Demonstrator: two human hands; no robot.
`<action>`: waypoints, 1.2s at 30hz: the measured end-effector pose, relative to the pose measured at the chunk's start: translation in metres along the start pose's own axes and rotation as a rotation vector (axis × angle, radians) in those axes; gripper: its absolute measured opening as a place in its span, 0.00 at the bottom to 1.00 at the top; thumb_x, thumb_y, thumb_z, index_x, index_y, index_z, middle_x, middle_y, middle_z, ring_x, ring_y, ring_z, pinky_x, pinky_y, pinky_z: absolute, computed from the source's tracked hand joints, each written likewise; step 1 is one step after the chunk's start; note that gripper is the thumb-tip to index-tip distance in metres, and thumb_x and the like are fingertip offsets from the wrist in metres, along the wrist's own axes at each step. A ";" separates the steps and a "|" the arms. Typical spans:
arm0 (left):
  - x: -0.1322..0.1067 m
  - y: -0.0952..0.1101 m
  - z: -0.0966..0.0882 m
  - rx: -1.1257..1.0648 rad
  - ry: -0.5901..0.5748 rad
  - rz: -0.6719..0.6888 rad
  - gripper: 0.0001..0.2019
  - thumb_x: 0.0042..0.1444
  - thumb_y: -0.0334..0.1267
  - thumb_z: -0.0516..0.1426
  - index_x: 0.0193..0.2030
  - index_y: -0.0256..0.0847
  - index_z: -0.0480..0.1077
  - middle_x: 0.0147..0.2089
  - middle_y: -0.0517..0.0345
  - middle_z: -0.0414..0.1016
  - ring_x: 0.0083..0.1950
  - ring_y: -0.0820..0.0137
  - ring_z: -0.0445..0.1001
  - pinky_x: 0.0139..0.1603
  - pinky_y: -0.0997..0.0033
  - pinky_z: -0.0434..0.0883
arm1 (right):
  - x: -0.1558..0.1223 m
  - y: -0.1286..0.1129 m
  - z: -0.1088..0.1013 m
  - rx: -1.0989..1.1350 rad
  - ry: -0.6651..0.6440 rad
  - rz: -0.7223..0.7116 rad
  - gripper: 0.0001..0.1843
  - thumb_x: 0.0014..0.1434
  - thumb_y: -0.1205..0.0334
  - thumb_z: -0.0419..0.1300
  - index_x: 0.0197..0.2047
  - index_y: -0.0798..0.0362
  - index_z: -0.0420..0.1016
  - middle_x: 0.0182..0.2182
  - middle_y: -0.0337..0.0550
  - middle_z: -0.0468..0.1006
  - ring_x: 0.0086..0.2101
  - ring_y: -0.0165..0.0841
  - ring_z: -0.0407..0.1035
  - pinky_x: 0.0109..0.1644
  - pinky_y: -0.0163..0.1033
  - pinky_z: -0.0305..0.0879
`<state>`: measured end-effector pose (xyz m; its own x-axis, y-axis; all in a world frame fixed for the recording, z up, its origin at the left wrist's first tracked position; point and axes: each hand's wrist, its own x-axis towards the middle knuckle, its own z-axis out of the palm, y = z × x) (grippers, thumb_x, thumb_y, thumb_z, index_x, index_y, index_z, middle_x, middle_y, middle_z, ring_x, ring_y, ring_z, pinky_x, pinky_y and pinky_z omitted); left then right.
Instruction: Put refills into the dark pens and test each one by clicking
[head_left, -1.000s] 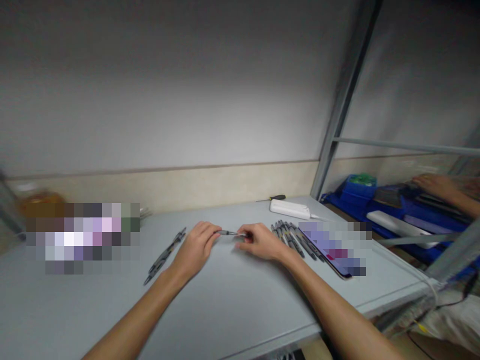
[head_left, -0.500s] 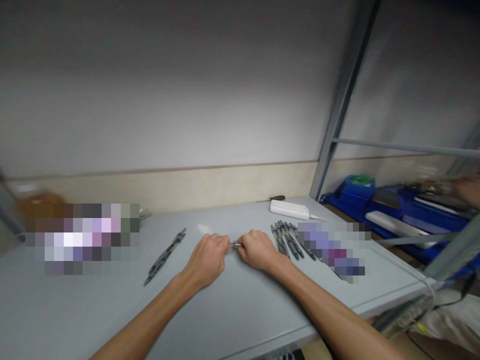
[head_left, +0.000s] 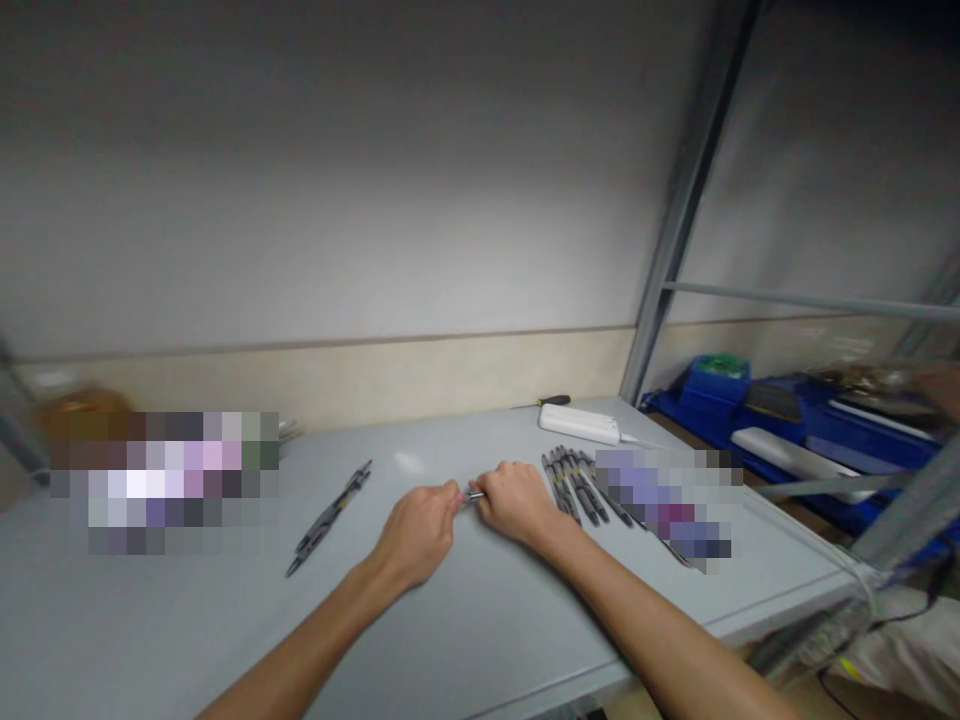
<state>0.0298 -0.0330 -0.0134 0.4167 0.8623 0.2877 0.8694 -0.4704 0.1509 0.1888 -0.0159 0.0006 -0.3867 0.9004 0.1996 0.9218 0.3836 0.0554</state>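
My left hand (head_left: 417, 532) and my right hand (head_left: 514, 500) meet over the middle of the grey table (head_left: 465, 620), both closed on one pen (head_left: 472, 494). Only a short silvery piece of that pen shows between the fingertips. To the left of my left hand, two dark pens (head_left: 328, 517) lie side by side on the table. Several more dark pens (head_left: 577, 483) lie in a row just right of my right hand.
A white flat device (head_left: 580, 423) and a small screwdriver (head_left: 546, 402) lie near the wall at the back. A metal shelf post (head_left: 679, 220) rises at the right. Beyond it, blue trays (head_left: 795, 420) hold parts, with another person's hand (head_left: 946, 385) at the far right edge.
My hands have come together: a second ago the pen showed stretched between them, now only a short piece is visible. The other person's hand drew back to the right edge.
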 end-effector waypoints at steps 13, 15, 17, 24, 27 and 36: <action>0.001 0.015 -0.003 0.383 0.269 0.252 0.11 0.61 0.36 0.45 0.31 0.38 0.65 0.29 0.54 0.68 0.35 0.65 0.65 0.37 0.65 0.57 | 0.002 0.001 -0.001 0.117 -0.061 0.111 0.19 0.54 0.51 0.51 0.36 0.53 0.78 0.36 0.54 0.78 0.38 0.40 0.71 0.38 0.39 0.62; 0.002 0.017 -0.002 0.345 0.235 0.195 0.14 0.62 0.36 0.43 0.31 0.37 0.66 0.28 0.53 0.69 0.35 0.65 0.66 0.36 0.66 0.58 | 0.001 -0.001 -0.003 0.067 -0.021 0.113 0.22 0.58 0.52 0.47 0.37 0.55 0.78 0.35 0.56 0.78 0.37 0.40 0.72 0.38 0.39 0.62; 0.002 0.019 -0.002 0.301 0.172 0.117 0.17 0.63 0.36 0.40 0.31 0.37 0.67 0.28 0.51 0.71 0.33 0.65 0.68 0.35 0.66 0.59 | 0.000 -0.004 -0.004 0.019 0.017 0.094 0.26 0.62 0.53 0.41 0.37 0.56 0.78 0.33 0.58 0.78 0.36 0.41 0.73 0.37 0.40 0.63; 0.000 0.018 -0.005 0.136 -0.005 -0.041 0.24 0.63 0.39 0.34 0.32 0.38 0.69 0.29 0.48 0.75 0.29 0.64 0.73 0.30 0.68 0.60 | 0.002 -0.010 -0.002 -0.049 0.079 0.022 0.28 0.64 0.57 0.39 0.34 0.57 0.79 0.29 0.57 0.78 0.32 0.39 0.74 0.33 0.37 0.63; -0.001 0.017 -0.004 0.110 -0.013 -0.071 0.25 0.63 0.39 0.33 0.33 0.37 0.70 0.30 0.46 0.76 0.30 0.64 0.73 0.31 0.68 0.60 | 0.005 -0.010 0.000 -0.055 0.099 0.007 0.27 0.64 0.57 0.40 0.33 0.57 0.79 0.28 0.56 0.79 0.32 0.37 0.74 0.33 0.36 0.63; 0.007 0.010 -0.004 -0.302 -0.075 -0.199 0.29 0.62 0.46 0.34 0.20 0.38 0.66 0.22 0.55 0.71 0.25 0.70 0.67 0.26 0.72 0.53 | 0.010 -0.011 0.000 -0.057 0.123 -0.049 0.27 0.65 0.59 0.39 0.34 0.58 0.78 0.29 0.56 0.79 0.34 0.38 0.74 0.36 0.37 0.63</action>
<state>0.0403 -0.0320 -0.0063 0.2754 0.9486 0.1559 0.8226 -0.3164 0.4724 0.1752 -0.0115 0.0022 -0.4284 0.8475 0.3135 0.9033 0.4110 0.1230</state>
